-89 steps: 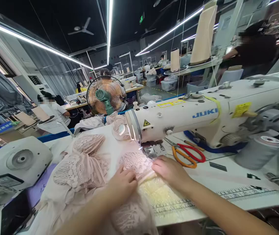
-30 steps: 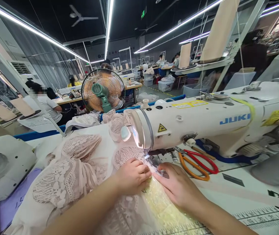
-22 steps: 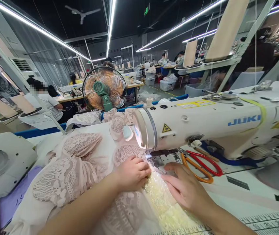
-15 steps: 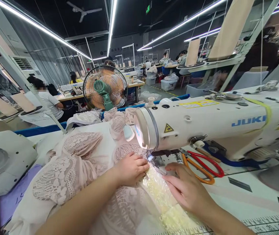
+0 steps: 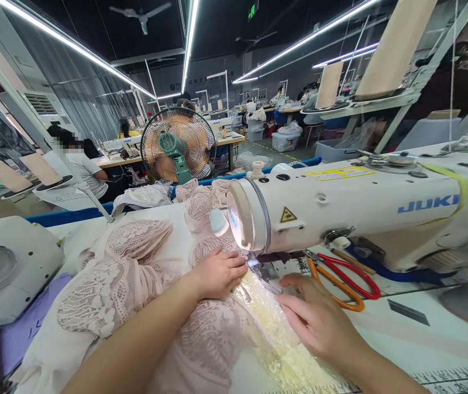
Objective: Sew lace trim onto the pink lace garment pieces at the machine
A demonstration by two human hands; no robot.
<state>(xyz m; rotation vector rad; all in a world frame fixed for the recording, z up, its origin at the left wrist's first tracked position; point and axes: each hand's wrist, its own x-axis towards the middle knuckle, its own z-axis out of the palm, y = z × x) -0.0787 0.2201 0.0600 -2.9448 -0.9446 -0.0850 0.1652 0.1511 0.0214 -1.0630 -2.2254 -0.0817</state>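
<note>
Beside the needle area of a white JUKI sewing machine [image 5: 299, 210], my left hand [image 5: 217, 273] lies flat on pale pink lace bra fabric [image 5: 209, 350]. Its fingers stretch toward the presser foot [image 5: 253, 264], which is partly hidden. A shiny pale yellow strip [image 5: 277, 334], seemingly wrapped in clear film, runs from the foot toward me. Along its right edge rests my right hand [image 5: 319, 317], thumb and forefinger bent and slightly apart near a thin metal part. Whether the fingertips touch anything small cannot be made out.
Scissors with red and orange handles [image 5: 344, 282] lie under the machine arm. More lace bra cups [image 5: 94, 298] are piled to the left. A printed measuring scale [image 5: 455, 377] runs along the front right. A large fan [image 5: 178, 145] and a seated person [image 5: 78, 164] are beyond.
The camera view has shifted slightly. My left hand has edged a little left and up with its fingers still flat; my right hand stays nearly in place beside the strip.
</note>
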